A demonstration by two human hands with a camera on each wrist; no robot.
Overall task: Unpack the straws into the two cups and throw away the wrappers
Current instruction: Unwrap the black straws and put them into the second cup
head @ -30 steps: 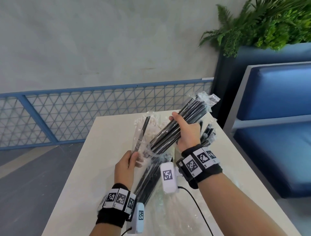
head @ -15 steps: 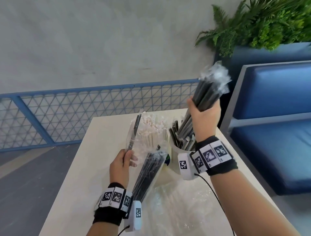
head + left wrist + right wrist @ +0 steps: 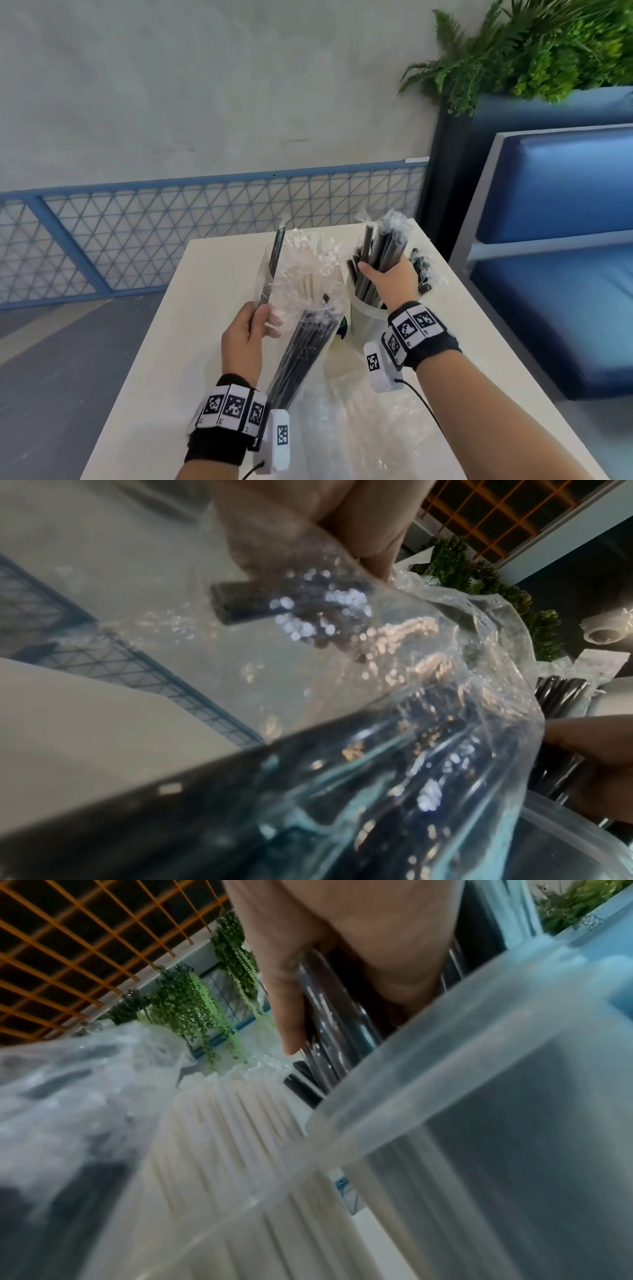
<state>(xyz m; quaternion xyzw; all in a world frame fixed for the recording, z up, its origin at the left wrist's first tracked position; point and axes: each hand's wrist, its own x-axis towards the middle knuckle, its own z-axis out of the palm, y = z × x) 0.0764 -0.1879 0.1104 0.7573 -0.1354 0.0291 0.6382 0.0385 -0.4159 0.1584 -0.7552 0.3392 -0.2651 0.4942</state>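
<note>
At about two o'clock on the table (image 3: 205, 308), the right hand (image 3: 390, 277) grips a bundle of black straws (image 3: 383, 250) standing in the cup (image 3: 364, 315), while the left hand (image 3: 245, 334) pinches a straw bag (image 3: 301, 298); releasing carelessly could topple the light cup.

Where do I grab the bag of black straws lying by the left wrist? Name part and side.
Probably wrap a hand round the middle of the bag of black straws, coming from its right, across the straws. They lie long, slanted toward the cup; the crumpled top looks too loose.
</note>
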